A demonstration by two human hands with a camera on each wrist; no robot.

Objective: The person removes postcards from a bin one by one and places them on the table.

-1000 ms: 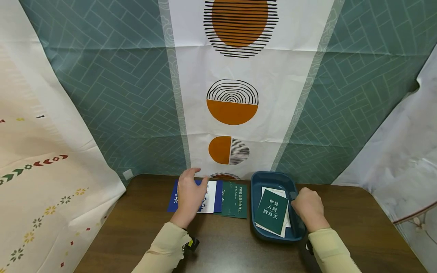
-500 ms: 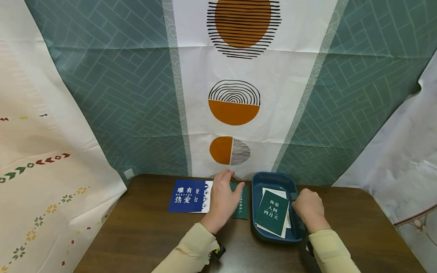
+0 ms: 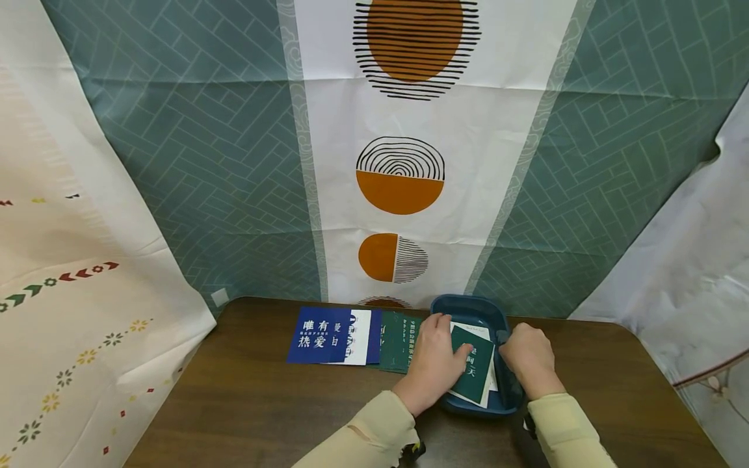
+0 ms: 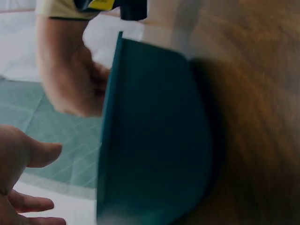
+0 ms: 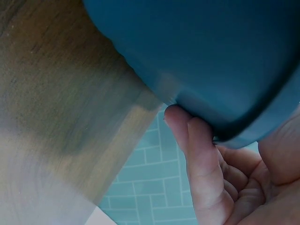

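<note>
My right hand (image 3: 528, 359) pinches the blue tub (image 3: 471, 301). My left hand (image 3: 432, 361), grip wide, is near the green card (image 3: 481, 361). I'd guess it's pick-up time: pinch softly next.

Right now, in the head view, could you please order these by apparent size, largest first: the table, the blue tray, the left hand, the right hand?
1. Table: largest by far
2. Blue tray: judged by its outline, partly covered
3. Left hand and right hand: about alike, so not ranked
</note>
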